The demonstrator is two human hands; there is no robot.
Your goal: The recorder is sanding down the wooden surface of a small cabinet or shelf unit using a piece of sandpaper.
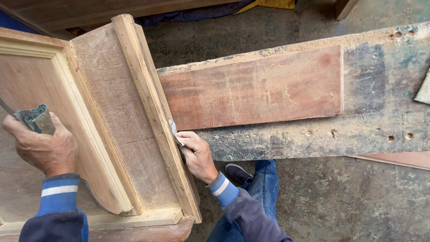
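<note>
A rough grey concrete floor (340,197), dusted with sawdust, lay under a worn, sawdust-strewn wooden workbench top (380,103) pocked with small holes. A flat reddish-brown rectangular board (255,89) rested on the bench. At the top edge, crumpled dark blue cloth (192,13) and a scrap of yellow fabric (273,3) lay beside a long brown timber plank (89,11). Soft, even daylight fell throughout.

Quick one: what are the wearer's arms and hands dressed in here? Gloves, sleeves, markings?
No gloves: the left hand and right hand are bare. Both arms wear dark navy sleeves ending in lighter blue ribbed cuffs, each cuff crossed by one white stripe. No watch or rings show. The fabric looks dusty.
</note>
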